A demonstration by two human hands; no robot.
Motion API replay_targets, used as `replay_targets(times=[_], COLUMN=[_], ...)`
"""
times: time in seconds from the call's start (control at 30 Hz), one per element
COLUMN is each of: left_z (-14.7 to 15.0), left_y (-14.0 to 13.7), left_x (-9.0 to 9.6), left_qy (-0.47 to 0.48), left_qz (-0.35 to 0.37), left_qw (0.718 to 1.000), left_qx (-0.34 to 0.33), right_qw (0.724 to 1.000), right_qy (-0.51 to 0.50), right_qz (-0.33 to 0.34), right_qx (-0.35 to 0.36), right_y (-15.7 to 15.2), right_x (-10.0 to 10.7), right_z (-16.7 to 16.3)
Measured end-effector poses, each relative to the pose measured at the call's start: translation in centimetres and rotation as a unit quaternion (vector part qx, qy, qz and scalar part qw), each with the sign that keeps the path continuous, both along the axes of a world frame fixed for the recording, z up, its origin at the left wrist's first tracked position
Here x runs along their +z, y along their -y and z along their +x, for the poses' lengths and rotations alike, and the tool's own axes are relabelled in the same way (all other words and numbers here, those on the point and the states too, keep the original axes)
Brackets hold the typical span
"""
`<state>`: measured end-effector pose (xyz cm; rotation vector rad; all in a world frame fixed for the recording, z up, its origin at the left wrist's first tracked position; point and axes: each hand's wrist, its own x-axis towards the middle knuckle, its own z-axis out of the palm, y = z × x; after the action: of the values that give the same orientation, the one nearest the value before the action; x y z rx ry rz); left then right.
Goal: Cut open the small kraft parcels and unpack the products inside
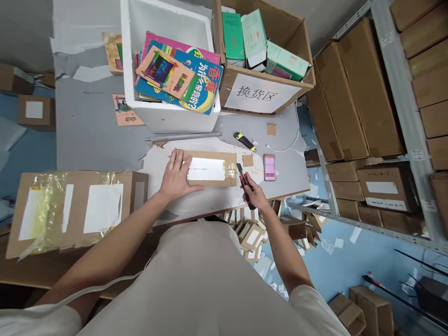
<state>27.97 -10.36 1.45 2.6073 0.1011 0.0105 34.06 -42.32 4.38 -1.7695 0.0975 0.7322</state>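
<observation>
A flat brown cardboard box [213, 184] with a white label on top lies on the table in front of me. Clear tape covers its right end. My left hand [178, 173] rests on the box's left end, fingers stretched out and thumb apart. In my right hand [255, 192] is a red and black utility knife [247, 190], its blade pointing away from me, just off the taped right end. Beyond the box lies a second cutter, a black and yellow utility knife [244, 141]. A phone [269, 167] with a pink screen lies to the right.
A white foam box [175, 116] holds several picture books. Beside it stands a carton [227, 84] of green boxes. A large taped carton [79, 210] sits at the left. Shelving [406, 116] with brown boxes rises at the right, and boxes lie on the floor beneath the table edge.
</observation>
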Motion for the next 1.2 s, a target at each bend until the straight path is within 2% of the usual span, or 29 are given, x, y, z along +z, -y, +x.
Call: replay_targets(times=[0.17, 0.3, 0.43, 0.7, 0.9, 1.07, 1.2], left_z=[0.3, 0.4, 0.5, 0.4, 0.5, 0.5, 0.5], left_y=[0.0, 0.3, 0.3, 0.0, 0.0, -0.1, -0.1], left_x=[-0.3, 0.0, 0.0, -0.9, -1.1, -1.3, -1.4], left_qy=[0.013, -0.003, -0.004, 0.039, 0.047, 0.049, 0.051], left_qz=[-0.029, -0.026, -0.024, 0.001, 0.012, 0.006, 0.009], left_qw=[0.999, 1.0, 1.0, 0.999, 0.998, 0.997, 0.997], left_qx=[0.0, 0.008, -0.012, -0.036, -0.041, -0.058, -0.057], right_qw=[0.997, 0.989, 0.98, 0.97, 0.975, 0.969, 0.971], right_qy=[-0.004, 0.008, 0.007, -0.01, -0.008, -0.023, -0.019], right_qz=[-0.032, -0.058, -0.07, -0.08, -0.089, -0.079, -0.08], right_qx=[0.069, 0.135, 0.185, 0.229, 0.206, 0.231, 0.222], right_y=[1.0, 2.1, 2.3, 2.8, 1.8, 2.3, 2.4], right_x=[1.1, 1.7, 1.8, 1.8, 1.9, 2.1, 2.2], right_z=[2.2, 4.2, 5.0, 4.4, 3.9, 3.7, 3.4])
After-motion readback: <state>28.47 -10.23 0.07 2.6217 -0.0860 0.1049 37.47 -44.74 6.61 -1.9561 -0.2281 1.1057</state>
